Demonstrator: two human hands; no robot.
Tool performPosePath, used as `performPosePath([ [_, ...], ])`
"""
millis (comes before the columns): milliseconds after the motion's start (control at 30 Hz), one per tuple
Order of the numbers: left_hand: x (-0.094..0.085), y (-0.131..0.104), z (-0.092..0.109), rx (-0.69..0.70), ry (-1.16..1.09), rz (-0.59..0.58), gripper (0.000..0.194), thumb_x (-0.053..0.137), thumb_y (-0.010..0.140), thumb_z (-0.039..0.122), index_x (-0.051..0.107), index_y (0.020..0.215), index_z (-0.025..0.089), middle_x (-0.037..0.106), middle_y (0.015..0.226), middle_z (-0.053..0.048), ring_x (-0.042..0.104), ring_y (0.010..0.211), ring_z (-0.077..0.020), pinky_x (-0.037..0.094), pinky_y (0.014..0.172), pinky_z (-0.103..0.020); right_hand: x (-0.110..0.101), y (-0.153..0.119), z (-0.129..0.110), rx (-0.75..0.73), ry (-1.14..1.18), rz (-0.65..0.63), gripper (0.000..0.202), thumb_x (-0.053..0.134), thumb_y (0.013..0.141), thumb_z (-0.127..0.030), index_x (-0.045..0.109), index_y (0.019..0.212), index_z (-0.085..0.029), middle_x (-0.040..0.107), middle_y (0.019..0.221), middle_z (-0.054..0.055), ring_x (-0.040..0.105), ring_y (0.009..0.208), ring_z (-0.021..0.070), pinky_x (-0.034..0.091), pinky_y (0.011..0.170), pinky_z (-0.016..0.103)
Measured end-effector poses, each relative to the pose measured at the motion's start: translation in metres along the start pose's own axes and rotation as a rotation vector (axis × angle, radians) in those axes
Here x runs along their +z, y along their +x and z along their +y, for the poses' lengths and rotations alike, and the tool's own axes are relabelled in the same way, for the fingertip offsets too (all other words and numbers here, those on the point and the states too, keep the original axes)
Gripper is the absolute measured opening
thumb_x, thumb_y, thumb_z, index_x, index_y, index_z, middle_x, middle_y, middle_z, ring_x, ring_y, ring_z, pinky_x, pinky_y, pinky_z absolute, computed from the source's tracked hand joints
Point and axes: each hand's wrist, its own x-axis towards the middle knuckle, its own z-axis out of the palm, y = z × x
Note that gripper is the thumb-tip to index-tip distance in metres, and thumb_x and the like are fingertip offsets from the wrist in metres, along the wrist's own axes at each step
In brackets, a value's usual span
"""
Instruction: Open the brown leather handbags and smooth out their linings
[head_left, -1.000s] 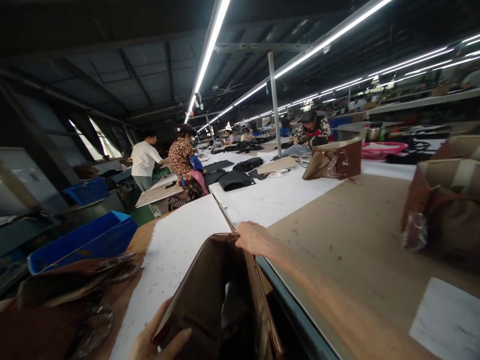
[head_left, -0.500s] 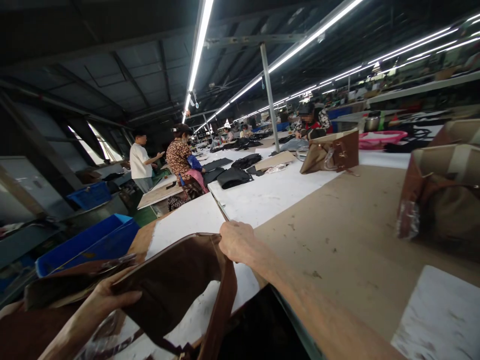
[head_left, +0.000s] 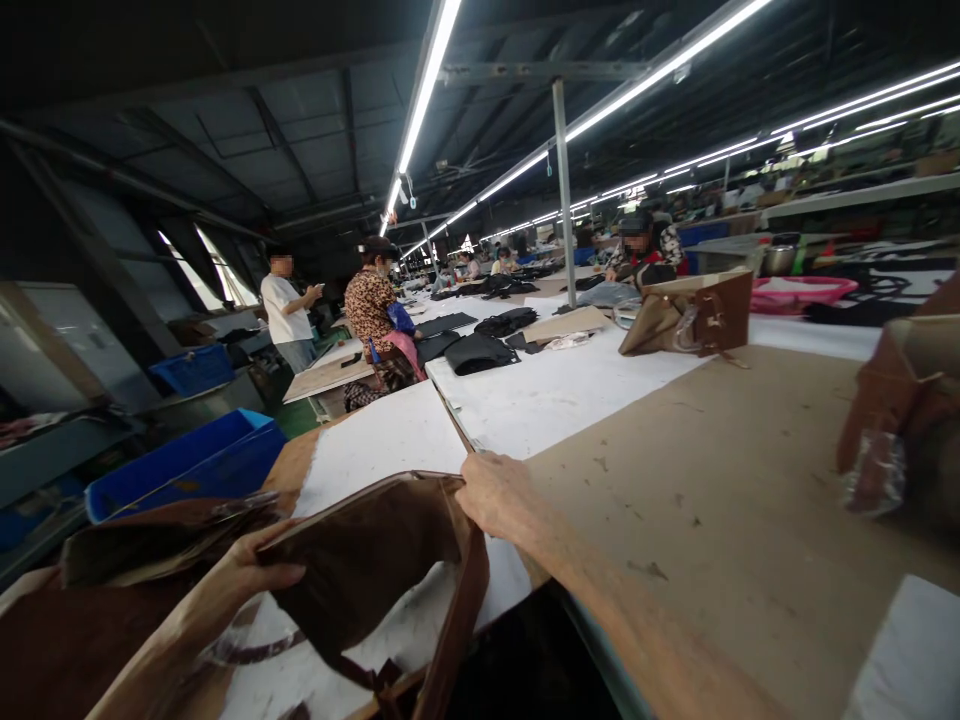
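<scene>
A brown bag piece (head_left: 375, 545) with a dark lining hangs open between my hands at the lower centre. My left hand (head_left: 259, 562) grips its left upper edge, thumb on the inner side. At the right upper corner, my right hand (head_left: 493, 492) is closed on the edge, its fingertips partly hidden. White sheeting shows through the opening below. More brown pieces (head_left: 150, 545) lie to the left, beside and behind my left hand, and a clear plastic wrap (head_left: 251, 630) is under my left forearm.
Brown bags (head_left: 724, 312) (head_left: 892, 400) stand on the tan-covered table (head_left: 675, 480). Black pieces (head_left: 480, 352) lie farther back. A blue bin (head_left: 187, 465) is at left. People (head_left: 379, 310) stand or work beyond, near a post (head_left: 564, 200) and a pink basin (head_left: 802, 292).
The view has shifted, so most of the scene sits farther right. Both hands keep hold of the brown bag piece. A person at the back left has raised their hands slightly.
</scene>
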Motion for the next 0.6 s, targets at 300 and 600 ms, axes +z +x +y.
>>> performPosePath([
  [300,-0.016,-0.007,-0.027,0.112,0.006,-0.086,0.051,0.066,0.061,0.014,0.057,0.11,0.018,0.063,0.092,-0.002,0.055,0.086,-0.0223,0.044,0.073,-0.026,-0.006,0.019,-0.014,0.073,-0.05,-0.121,0.02,0.047,0.068,-0.023,0.063,0.077,-0.017,0.065,0.081,0.008,0.059,0.074,0.0201,0.035,0.055,0.025],
  [600,-0.024,-0.002,-0.048,0.188,-0.208,-0.135,0.048,0.068,0.056,0.015,0.058,0.104,0.015,0.063,0.085,0.0,0.055,0.08,-0.0165,0.041,0.069,-0.022,0.005,0.032,-0.022,0.015,-0.291,-0.153,0.02,0.049,0.069,-0.027,0.057,0.087,-0.024,0.061,0.088,0.003,0.055,0.084,0.0215,0.032,0.058,0.027],
])
